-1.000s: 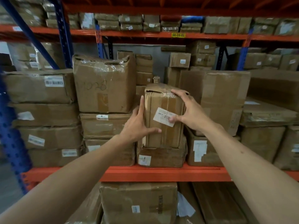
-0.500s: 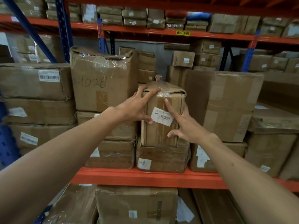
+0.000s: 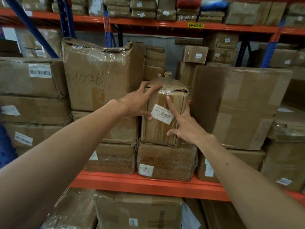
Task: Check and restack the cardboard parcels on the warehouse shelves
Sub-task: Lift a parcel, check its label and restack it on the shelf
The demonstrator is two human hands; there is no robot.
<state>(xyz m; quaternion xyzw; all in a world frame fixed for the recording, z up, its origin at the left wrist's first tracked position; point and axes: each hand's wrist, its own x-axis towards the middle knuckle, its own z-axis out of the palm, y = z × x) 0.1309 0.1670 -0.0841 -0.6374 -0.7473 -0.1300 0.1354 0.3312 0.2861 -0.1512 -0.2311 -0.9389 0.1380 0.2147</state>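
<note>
A small upright cardboard parcel point(image 3: 160, 129) with a white barcode label stands on a flatter taped box point(image 3: 166, 161) on the orange shelf point(image 3: 148, 183). My left hand point(image 3: 140, 101) grips its upper left corner, fingers over the top edge and thumb on the front. My right hand point(image 3: 183, 124) lies against its front right side, index finger pointing up along the face, other fingers wrapped round the right edge.
A large box marked 1028 point(image 3: 99, 75) stands close on the left, a big taped box point(image 3: 239, 106) close on the right. Stacked boxes fill both sides. More parcels sit on the shelf above point(image 3: 165, 23) and below point(image 3: 138, 212). A blue upright point(image 3: 66, 17) rises at left.
My left hand climbed from the parcel's lower left side to its top left corner. My right hand dropped from the top right to the lower right front. The camera moved closer.
</note>
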